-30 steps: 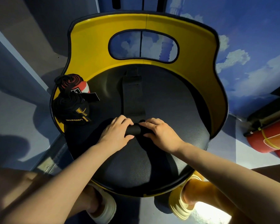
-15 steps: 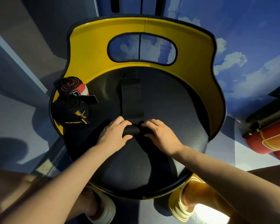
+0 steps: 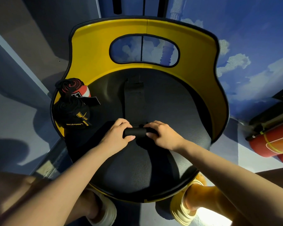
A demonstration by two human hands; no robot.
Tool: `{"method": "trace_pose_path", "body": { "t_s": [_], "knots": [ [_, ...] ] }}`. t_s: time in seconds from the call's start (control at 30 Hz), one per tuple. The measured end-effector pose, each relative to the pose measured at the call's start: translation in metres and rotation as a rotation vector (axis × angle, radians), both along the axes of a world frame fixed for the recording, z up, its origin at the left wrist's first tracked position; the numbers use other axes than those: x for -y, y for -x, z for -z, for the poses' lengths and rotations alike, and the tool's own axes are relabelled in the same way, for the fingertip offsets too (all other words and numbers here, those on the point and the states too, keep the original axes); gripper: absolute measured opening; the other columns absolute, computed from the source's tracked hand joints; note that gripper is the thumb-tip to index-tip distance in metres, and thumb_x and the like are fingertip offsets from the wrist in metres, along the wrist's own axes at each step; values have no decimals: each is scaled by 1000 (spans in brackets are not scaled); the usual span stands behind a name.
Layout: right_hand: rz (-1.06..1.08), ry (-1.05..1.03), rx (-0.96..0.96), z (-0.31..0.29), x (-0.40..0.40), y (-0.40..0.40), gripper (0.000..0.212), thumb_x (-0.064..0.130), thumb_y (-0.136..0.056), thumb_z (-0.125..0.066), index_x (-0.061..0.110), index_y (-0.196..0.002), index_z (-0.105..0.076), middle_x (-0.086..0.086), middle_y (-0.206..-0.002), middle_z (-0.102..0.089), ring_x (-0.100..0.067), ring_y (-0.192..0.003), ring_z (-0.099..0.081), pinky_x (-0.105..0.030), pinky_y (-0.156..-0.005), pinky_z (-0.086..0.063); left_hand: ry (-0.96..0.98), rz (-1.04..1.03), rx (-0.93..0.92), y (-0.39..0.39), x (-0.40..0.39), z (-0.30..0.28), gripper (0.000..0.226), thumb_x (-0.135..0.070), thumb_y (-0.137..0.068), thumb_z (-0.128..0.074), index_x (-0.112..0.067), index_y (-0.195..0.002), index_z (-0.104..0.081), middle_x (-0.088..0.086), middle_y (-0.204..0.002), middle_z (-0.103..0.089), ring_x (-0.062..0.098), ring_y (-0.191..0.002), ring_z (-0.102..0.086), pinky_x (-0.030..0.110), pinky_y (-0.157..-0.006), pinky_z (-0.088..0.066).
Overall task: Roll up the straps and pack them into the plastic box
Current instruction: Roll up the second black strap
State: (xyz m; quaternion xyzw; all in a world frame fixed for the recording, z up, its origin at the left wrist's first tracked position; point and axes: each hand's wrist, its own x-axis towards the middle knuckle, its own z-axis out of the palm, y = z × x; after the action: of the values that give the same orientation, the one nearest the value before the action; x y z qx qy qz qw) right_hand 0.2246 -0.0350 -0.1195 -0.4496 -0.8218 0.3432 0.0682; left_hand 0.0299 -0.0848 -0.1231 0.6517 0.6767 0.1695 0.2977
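A: Anything hidden? 
B: Both ends of the black strap roll [image 3: 135, 132] sit under the left hand [image 3: 116, 137] and right hand [image 3: 163, 136]. Flat strap tail [image 3: 133, 101] toward 12 o'clock blends into the dark seat [image 3: 178, 111]. 
A: Cut off? 
B: Red cylinder [image 3: 274, 141] at 3 o'clock runs past the edge. Rolled strap's yellow lettering [image 3: 77, 123] at 9 o'clock is too small to read.

Three straps were in view: one black strap [image 3: 134, 101] partly rolled on the chair [image 3: 162, 26], and two finished rolls at the seat's left edge, a red-and-black roll [image 3: 75, 88] and a black roll with yellow lettering [image 3: 72, 111]. Two hands, the left hand [image 3: 116, 136] and the right hand [image 3: 163, 136], gripped the rolled end. Two red cylinders [image 3: 274, 141] lay on the floor to the right, and two light shoes [image 3: 186, 211] showed below the seat.
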Motion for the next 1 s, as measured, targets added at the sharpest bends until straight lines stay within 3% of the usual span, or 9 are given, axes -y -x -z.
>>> {"method": "trace_pose_path", "body": {
  "t_s": [0.07, 0.17, 0.3, 0.4, 0.53, 0.77, 0.87, 1.0],
  "knots": [
    [-4, -27, 4, 0, 0, 0, 37, 18, -94, -53, 10, -129, -53, -7, -121, -51, -21, -113, -50, -11, -88, -30, 17, 4, 0, 2, -1, 2, 29, -26, -88, -61, -16, -116, -58, -13, -123, -40, 10, -110, -44, 20, -87, -30],
    [-19, -173, -39, 3, 6, -1, 40, 22, -93, -54, 12, -131, -51, -5, -120, -46, -21, -111, -49, -26, -95, -42, 38, -5, -8, 3, -3, 3, 31, -28, -91, -58, -17, -119, -57, -13, -125, -41, 9, -116, -39, 20, -90, -28],
    [-126, -295, -7, 6, 12, -4, 49, 31, -87, -62, 19, -131, -46, -1, -123, -43, -19, -111, -46, -36, -87, -50, 74, -28, 24, 2, -6, 4, 34, -27, -92, -56, -14, -123, -55, -12, -127, -39, 10, -120, -38, 19, -91, -27],
    [-150, -338, 31, 9, 12, -3, 51, 20, -84, -67, 15, -131, -48, -5, -123, -45, -21, -110, -47, -34, -88, -49, 68, -44, 53, 1, -5, 4, 33, -27, -91, -57, -17, -123, -56, -13, -125, -39, 10, -120, -38, 18, -92, -27],
    [-83, -252, -30, 7, 6, 1, 49, 15, -85, -66, 13, -132, -51, -5, -122, -48, -22, -110, -50, -20, -92, -38, -11, -58, 75, -2, -1, -1, 35, -26, -84, -66, -32, -115, -54, -13, -119, -41, 11, -115, -39, 23, -89, -31],
    [-31, -57, -42, 0, 0, 9, 47, 18, -91, -59, 16, -136, -47, -7, -125, -47, -20, -117, -47, -13, -94, -29, -60, -61, -40, -6, 0, -2, 40, -20, -79, -72, -26, -115, -55, -4, -120, -46, 19, -114, -42, 25, -90, -34],
    [-24, -19, -5, -2, -3, 9, 47, 20, -92, -57, 17, -138, -45, -6, -127, -46, -20, -118, -47, -15, -95, -30, -30, -80, 68, -3, -2, -2, 35, -18, -79, -72, -25, -110, -58, -6, -115, -48, 18, -110, -46, 24, -88, -34],
    [-62, -140, 8, 3, 2, 7, 57, 30, -87, -63, 19, -139, -42, 0, -126, -42, -19, -116, -45, -31, -96, -44, 34, -86, 129, 0, -5, -3, 32, -22, -82, -69, -27, -112, -59, -9, -111, -49, 15, -108, -47, 23, -86, -34]
  ]
}}
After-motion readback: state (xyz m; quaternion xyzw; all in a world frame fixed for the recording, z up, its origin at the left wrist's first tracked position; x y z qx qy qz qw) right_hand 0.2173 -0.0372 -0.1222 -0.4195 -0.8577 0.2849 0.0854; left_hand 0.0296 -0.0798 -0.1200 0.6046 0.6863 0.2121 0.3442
